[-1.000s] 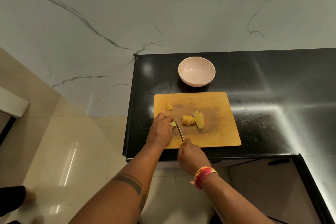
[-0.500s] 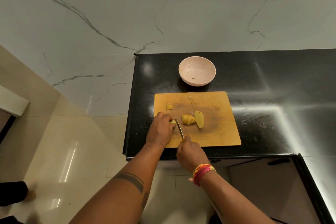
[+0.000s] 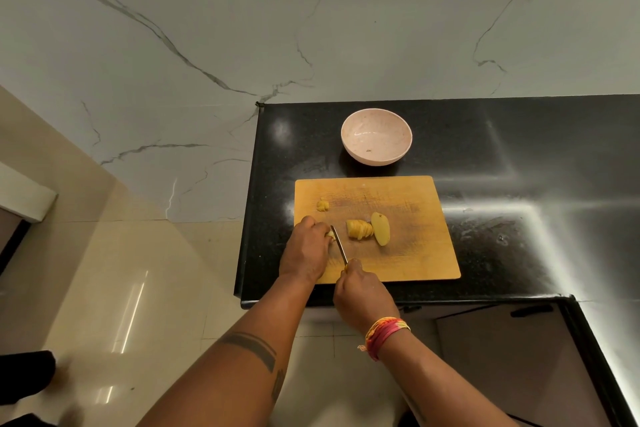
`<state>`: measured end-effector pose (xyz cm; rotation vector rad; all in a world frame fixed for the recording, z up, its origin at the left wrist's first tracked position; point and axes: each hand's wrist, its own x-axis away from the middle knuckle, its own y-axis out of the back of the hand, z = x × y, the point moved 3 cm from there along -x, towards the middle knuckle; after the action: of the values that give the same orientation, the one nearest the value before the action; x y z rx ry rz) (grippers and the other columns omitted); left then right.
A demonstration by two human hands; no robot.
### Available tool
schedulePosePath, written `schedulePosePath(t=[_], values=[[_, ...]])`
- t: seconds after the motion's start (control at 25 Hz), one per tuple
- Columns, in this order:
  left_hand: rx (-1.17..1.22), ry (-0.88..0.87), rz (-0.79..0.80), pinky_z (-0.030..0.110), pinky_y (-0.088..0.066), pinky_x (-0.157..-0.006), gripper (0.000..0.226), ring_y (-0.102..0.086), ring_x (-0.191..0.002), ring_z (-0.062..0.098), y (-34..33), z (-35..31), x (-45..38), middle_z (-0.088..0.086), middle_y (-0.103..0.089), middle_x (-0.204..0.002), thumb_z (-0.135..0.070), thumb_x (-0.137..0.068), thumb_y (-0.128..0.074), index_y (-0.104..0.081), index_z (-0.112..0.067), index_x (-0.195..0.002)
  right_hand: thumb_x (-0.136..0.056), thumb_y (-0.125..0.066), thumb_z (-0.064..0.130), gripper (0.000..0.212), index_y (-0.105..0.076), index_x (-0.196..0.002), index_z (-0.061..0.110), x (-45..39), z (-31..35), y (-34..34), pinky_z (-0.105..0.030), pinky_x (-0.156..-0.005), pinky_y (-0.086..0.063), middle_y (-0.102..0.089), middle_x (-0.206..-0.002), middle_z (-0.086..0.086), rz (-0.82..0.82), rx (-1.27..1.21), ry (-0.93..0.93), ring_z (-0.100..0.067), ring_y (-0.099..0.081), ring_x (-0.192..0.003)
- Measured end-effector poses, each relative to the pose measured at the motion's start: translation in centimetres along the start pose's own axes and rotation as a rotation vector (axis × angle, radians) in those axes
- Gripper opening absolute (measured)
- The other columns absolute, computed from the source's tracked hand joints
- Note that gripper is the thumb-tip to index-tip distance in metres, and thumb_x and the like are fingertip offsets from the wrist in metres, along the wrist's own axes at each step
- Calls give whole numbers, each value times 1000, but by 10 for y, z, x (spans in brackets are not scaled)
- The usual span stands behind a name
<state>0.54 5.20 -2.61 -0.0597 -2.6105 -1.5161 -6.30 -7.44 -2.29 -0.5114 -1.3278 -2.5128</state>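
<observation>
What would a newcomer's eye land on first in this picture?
The left hand pins a small yellow piece on the wooden cutting board while the right hand holds a knife against it. Right of the knife lie a fan of slices and an uncut half. A pale pink bowl stands behind the board on the black counter.

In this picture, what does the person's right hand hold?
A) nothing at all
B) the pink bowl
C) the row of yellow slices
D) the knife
D: the right hand grips the handle of the knife, and the blade stands right beside the yellow piece that the left hand holds.
</observation>
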Motion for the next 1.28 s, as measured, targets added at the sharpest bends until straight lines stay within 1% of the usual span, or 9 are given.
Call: schedulePosePath(t=[0.2, 0.28, 0.32, 0.4, 0.6, 0.68, 0.8, 0.96, 1.28], values=[[-57, -1, 54, 28, -51, -83, 25, -56, -100, 16, -3, 3, -4, 1, -54, -120, -26, -104, -54, -67, -17, -122, -104, -34, 21, 23, -48, -121, 11, -2, 2, -1, -30, -52, -42, -61, -80, -5, 26, -4, 0, -19, -61, -66], [-22, 20, 89, 19, -40, -69, 24, -56, -98, 19, -6, 7, -7, 4, -57, -123, -24, -104, -51, -65, -15, -121, -104, -34, 21, 25, -48, -121, 11, -4, 3, -1, -31, -53, -42, -64, -83, -8, 37, -6, -3, -22, -62, -68], [-17, 17, 113, 21, -34, -65, 24, -56, -101, 23, -8, 8, -8, 7, -57, -124, -23, -105, -48, -64, -12, -119, -103, -34, 21, 25, -49, -120, 11, -5, 4, -1, -33, -53, -43, -65, -84, -9, 40, -3, -2, -24, -63, -69], [-30, 2, 135, 25, -31, -71, 25, -55, -106, 27, -10, 9, -10, 11, -56, -125, -22, -105, -45, -63, -9, -116, -102, -35, 21, 24, -49, -118, 11, -7, 6, 2, -33, -53, -43, -65, -85, -10, 42, 8, -2, -25, -63, -71], [-8, 85, 97, 24, -36, -67, 18, -50, -86, 10, -9, 9, -9, -1, -56, -117, -25, -104, -51, -65, -20, -113, -97, -39, 13, 31, -48, -125, 3, -18, 13, 4, -32, -54, -38, -59, -85, -11, 67, 51, 0, -26, -55, -69], [-11, 100, 86, 26, -44, -71, 19, -55, -91, 13, -8, 8, -9, 0, -56, -117, -28, -103, -53, -67, -21, -114, -97, -40, 12, 33, -47, -127, 2, -17, 13, 4, -32, -56, -38, -58, -84, -10, 67, 75, 6, -26, -54, -68], [-51, 63, 49, 39, -56, -86, 23, -59, -102, 22, -3, 3, -7, 3, -55, -118, -30, -102, -58, -71, -18, -115, -100, -37, 12, 24, -48, -121, 7, -4, 5, 0, -31, -56, -39, -50, -74, -2, 77, 118, 15, -18, -49, -60], [-49, 46, 49, 38, -55, -90, 24, -58, -105, 21, -1, 1, -2, 3, -53, -120, -28, -102, -58, -71, -17, -119, -102, -33, 18, 10, -42, -106, 16, 17, -11, -8, -32, -53, -44, -59, -74, -1, 85, 87, -32, -17, -58, -61], [97, 36, -7, 33, -51, -98, 38, -57, -113, 17, 6, 6, 10, 0, -52, -129, -24, -100, -62, -60, -19, -138, -104, -33, 21, 11, -43, -101, 17, 15, -3, -1, -31, -47, -35, -58, -71, -3, -7, 33, 36, -19, -54, -56]])
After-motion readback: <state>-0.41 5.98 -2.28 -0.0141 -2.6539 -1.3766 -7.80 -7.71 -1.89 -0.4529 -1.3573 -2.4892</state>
